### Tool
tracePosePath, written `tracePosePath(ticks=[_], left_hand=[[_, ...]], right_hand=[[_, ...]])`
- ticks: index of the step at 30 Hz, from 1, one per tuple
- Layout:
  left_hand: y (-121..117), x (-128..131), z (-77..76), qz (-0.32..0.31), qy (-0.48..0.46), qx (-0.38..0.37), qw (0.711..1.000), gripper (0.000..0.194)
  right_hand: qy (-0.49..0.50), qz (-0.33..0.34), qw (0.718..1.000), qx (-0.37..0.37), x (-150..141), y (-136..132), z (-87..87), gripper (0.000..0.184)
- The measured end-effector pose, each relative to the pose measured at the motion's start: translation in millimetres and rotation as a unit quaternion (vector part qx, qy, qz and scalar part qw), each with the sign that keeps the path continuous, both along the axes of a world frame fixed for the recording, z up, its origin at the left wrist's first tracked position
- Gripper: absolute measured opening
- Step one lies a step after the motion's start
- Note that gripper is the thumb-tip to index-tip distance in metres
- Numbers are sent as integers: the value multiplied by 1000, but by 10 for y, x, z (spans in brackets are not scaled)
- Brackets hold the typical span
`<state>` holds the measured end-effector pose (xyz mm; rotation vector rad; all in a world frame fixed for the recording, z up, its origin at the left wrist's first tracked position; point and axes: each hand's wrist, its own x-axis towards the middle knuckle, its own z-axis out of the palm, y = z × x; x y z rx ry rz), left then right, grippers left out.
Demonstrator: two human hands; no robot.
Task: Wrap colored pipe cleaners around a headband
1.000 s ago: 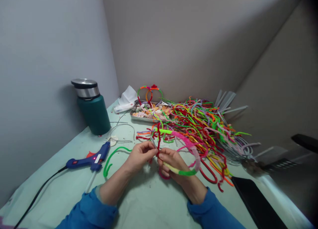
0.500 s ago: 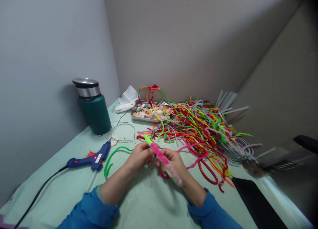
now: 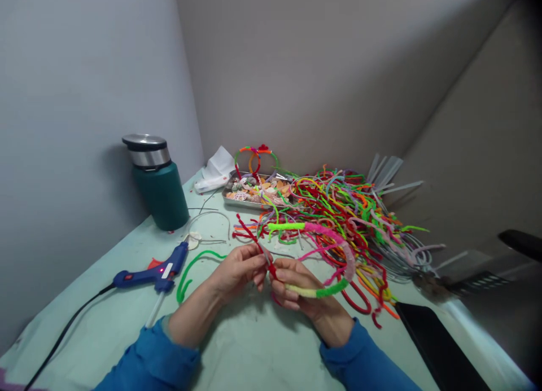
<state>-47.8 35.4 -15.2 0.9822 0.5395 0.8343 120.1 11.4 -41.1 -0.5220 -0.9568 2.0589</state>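
Observation:
A headband (image 3: pixel 349 258) wrapped in bands of lime, pink, pale pink, green and pale yellow fuzzy pipe cleaner curves out to the right, above the table. My right hand (image 3: pixel 302 286) is closed around its lower part, near a red wrapped section. Close beside it, my left hand (image 3: pixel 237 272) pinches a red pipe cleaner (image 3: pixel 250 233) at the headband's end, where a thin greyish strip shows. The red strand's loose tip points up and left. Fingers hide the exact spot where strand and band meet.
At left lie a blue glue gun (image 3: pixel 154 272) with a lit red light and a green pipe cleaner (image 3: pixel 188 269); a teal bottle (image 3: pixel 161 193) stands behind. Farther back are a metal tray (image 3: pixel 254 203) of small pieces and a pipe cleaner heap (image 3: pixel 347 210). A black flat object (image 3: pixel 440 343) lies right.
The headband has swung round in my hands, from seen nearly edge-on to an open curve toward the right. The red strand now sticks up from my left fingers.

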Motion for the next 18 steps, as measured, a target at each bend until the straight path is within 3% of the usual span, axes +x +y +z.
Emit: tracePosePath(ticks=[8, 18], left_hand=[[34, 29, -38, 36, 81, 25, 996, 23], [16, 96, 46, 167, 185, 107, 963, 31]], right_hand=[[-30, -46, 998, 16, -43, -21, 77, 18], [-6, -128, 992, -10, -82, 34, 46, 13]])
